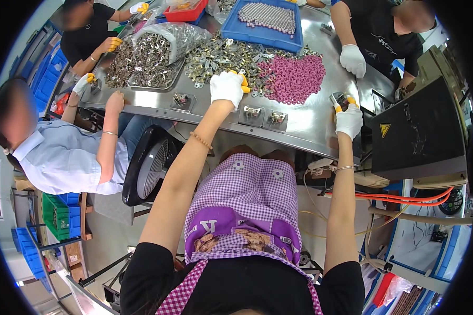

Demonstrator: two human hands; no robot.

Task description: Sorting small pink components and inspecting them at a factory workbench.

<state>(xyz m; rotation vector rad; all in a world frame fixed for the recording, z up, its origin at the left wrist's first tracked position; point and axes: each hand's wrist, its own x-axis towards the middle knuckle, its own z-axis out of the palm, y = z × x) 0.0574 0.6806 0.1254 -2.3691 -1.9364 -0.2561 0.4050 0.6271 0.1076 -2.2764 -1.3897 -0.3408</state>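
Head view, single entry: fisheye camera, left of a side-by-side pair, sitting on the wearer's head, facing down and forward, standing upright. The torso (242, 286) is filling the bottom at closest range, the checked apron (244, 189) lying just beyond. Left grip (227, 87) and right grip (349, 122) are showing farther out, at the metal surface (310, 125) stretching across the upper part. Straight edges are bending toward the dark round rim.
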